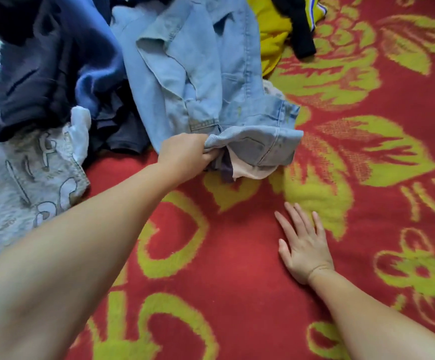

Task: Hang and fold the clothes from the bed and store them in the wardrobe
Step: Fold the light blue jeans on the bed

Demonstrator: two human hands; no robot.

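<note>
A pile of clothes lies across the top of the bed. A light blue denim garment [198, 74] hangs down from the pile toward me. My left hand [185, 155] grips its lower edge, where a pale pink lining [247, 170] shows underneath. My right hand [303, 242] rests flat on the red and yellow blanket [237, 294] with fingers straight, apart from the denim and holding nothing.
Left of the denim lie a dark navy garment [34, 74], a blue fleece piece [97, 81] and a grey printed garment [29, 178]. A yellow garment [273, 29] with a black sleeve [302, 35] sits at the top right. The blanket stretches bare to the right.
</note>
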